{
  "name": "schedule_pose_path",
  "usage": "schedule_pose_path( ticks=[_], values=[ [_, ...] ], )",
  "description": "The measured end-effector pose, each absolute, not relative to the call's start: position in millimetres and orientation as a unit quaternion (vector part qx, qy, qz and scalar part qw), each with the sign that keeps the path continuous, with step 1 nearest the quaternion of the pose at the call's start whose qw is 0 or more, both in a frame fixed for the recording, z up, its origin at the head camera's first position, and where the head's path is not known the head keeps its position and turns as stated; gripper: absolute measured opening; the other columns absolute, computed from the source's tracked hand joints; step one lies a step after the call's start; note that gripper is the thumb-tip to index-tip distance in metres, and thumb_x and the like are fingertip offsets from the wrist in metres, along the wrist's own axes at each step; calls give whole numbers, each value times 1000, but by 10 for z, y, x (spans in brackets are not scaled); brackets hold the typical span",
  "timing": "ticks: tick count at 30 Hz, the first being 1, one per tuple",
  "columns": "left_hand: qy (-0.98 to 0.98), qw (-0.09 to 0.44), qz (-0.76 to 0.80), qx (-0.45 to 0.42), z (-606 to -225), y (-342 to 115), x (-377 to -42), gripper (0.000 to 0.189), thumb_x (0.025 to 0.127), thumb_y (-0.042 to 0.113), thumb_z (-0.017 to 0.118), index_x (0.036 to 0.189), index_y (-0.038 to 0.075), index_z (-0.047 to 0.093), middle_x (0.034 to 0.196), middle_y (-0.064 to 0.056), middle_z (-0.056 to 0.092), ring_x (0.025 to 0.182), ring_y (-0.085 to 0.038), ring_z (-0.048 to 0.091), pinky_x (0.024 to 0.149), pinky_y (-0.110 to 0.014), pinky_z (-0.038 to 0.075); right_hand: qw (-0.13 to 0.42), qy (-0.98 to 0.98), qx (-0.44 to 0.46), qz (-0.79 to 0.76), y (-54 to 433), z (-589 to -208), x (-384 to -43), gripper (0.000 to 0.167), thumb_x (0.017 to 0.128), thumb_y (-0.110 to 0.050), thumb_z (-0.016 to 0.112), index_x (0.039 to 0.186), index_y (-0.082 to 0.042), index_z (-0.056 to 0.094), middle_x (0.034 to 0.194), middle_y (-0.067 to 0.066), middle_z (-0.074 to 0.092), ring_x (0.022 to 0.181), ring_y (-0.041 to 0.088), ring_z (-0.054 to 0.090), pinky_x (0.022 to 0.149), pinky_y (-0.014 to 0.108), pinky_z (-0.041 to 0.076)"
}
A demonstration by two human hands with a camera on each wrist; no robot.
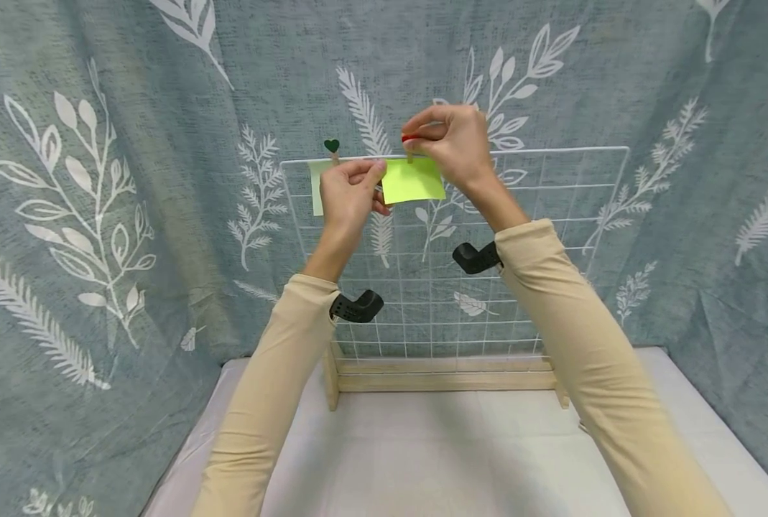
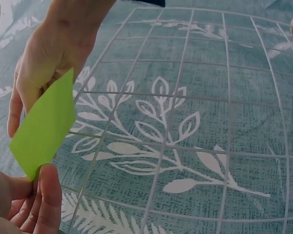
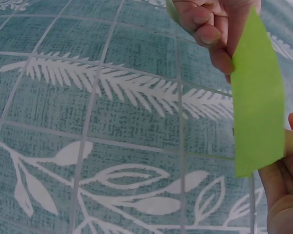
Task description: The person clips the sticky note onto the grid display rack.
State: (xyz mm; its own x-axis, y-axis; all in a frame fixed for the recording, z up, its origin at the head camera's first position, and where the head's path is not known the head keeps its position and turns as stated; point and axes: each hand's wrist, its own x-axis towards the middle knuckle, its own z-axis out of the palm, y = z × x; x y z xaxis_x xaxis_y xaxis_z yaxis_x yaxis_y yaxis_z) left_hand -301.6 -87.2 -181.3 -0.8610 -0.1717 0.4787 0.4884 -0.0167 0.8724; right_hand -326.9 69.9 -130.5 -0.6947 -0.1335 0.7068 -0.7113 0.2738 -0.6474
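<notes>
A bright yellow-green paper note [image 1: 414,181] hangs against the top bar of a white wire grid [image 1: 487,287]. Its left edge is pinched between thumb and fingers of my left hand [image 1: 350,190]. At the note's top edge, my right hand [image 1: 457,143] pinches a small wooden clothespin [image 1: 410,155] with a red top. In the left wrist view the note [image 2: 49,126] stands between both hands; the clothespin is hidden there. The right wrist view shows the left fingers [image 3: 219,53] at one end of the note [image 3: 258,102].
Left of the note, a pale green note [image 1: 317,188] hangs from the grid under a clothespin with a dark green heart [image 1: 332,146]. A wooden base [image 1: 445,380] carries the grid on a white table [image 1: 448,452]. Leaf-patterned curtain [image 1: 183,179] surrounds it.
</notes>
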Motion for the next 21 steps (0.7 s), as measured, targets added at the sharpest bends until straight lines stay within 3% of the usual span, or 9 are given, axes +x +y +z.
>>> schedule_pose_path(
  ticks=[7, 13, 21],
  values=[
    [-658, 272, -691, -123, -1838, -850, -3039, 22, 94, 12, 66, 103, -8, 70, 80, -17, 70, 48, -12, 58, 42, -24, 54, 269, -768, 274, 513, 692, -1294, -3272, 14, 81, 4, 77, 96, 4, 75, 97, 17, 73, 89, 18, 73, 79, 22, 60],
    [-646, 308, -687, -125, -1819, -795, -3038, 21, 94, 10, 66, 103, -9, 70, 89, -23, 71, 57, -13, 65, 48, -21, 55, 257, -775, 270, 510, 701, -1275, -3255, 17, 82, 2, 77, 99, 4, 75, 100, 16, 73, 91, 16, 73, 80, 21, 59],
    [-645, 302, -694, -107, -1862, -811, -3046, 19, 92, 9, 70, 100, -8, 72, 82, -16, 71, 56, -11, 64, 49, -17, 55, 235, -783, 257, 516, 702, -1276, -3234, 23, 84, -2, 77, 106, 2, 74, 104, 15, 73, 93, 16, 72, 81, 21, 59]
  ],
)
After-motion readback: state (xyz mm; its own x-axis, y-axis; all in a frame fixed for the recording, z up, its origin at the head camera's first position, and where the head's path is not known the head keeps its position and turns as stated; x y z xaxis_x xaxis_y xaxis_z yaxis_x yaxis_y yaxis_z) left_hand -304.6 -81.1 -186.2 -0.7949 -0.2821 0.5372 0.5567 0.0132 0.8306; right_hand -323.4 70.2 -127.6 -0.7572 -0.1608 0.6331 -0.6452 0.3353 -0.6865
